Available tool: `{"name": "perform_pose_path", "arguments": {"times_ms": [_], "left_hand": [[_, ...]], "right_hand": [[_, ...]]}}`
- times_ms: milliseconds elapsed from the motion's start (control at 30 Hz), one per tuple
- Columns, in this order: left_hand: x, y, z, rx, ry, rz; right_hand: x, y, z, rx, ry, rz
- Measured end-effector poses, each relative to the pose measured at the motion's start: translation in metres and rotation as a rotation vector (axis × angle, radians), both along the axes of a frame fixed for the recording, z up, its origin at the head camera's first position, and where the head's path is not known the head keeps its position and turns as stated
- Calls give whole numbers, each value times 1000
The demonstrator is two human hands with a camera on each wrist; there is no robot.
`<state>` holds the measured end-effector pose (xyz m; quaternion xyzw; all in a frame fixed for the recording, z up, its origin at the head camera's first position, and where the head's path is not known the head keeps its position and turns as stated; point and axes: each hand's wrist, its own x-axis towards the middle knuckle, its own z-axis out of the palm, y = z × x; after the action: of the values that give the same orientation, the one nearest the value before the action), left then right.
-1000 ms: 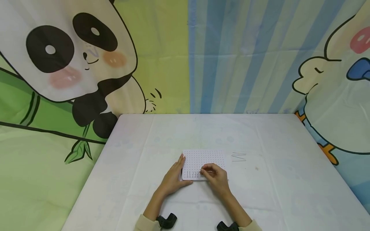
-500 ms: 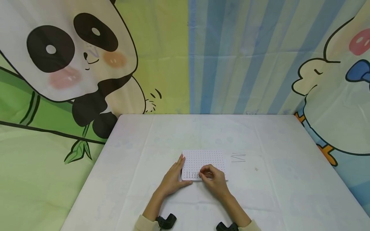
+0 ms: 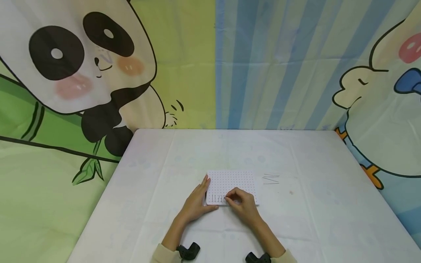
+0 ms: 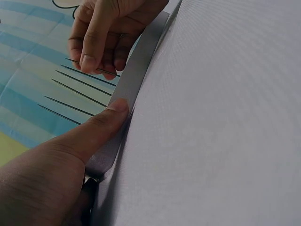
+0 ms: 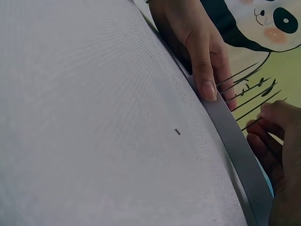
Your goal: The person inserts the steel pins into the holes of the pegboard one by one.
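Observation:
A white board point(image 3: 231, 179) dotted with rows of small holes lies on the table. Along its near edge, thin dark needles point(image 4: 79, 91) stand upright in a row. My left hand point(image 3: 195, 201) rests at the near left corner, fingers stretched along the left side and thumb pressed to the front edge. At the right end of that row, my right hand point(image 3: 244, 202) pinches one needle point(image 4: 109, 73) between thumb and forefinger. Its lower end meets the board close to the near edge, as the left wrist view shows.
Several loose needles point(image 3: 271, 179) lie on the white tablecloth point(image 3: 315, 215) to the right of the board. A dark speck point(image 5: 177, 132) shows on the cloth in the right wrist view. A printed curtain point(image 3: 184, 65) hangs behind the table.
My right hand has shifted slightly left along the near row, still pinching the needle. The left hand keeps its place at the board's corner.

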<state>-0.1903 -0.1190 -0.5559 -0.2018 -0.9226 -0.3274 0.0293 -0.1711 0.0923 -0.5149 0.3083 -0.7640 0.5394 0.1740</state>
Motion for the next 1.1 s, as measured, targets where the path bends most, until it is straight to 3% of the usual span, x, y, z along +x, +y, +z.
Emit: {"name": "perform_pose_path", "arguments": {"times_ms": [367,533,633,767,867,967,1100], "left_hand": [[3,0,2,9,-35,7],[4,2,2,12,-30,16],[3,2,3,10,-22,19],[3,3,3,7,-17,21],[3,3,3,9,-15,18],[3,3,3,4,-17,17],[3,2,4,-3,-18,17]], "right_hand": [[4,2,3,34,-10,-8],[1,17,7,-15,-71,-14],[-11,36,-3,-46,-95,-127],[-27,69,-20,-30,-100,-377],[-34,91,-24,1,-100,-529],[-38,107,-29,30,-100,-601],[-44,118,-37,68,-106,-620]]}}
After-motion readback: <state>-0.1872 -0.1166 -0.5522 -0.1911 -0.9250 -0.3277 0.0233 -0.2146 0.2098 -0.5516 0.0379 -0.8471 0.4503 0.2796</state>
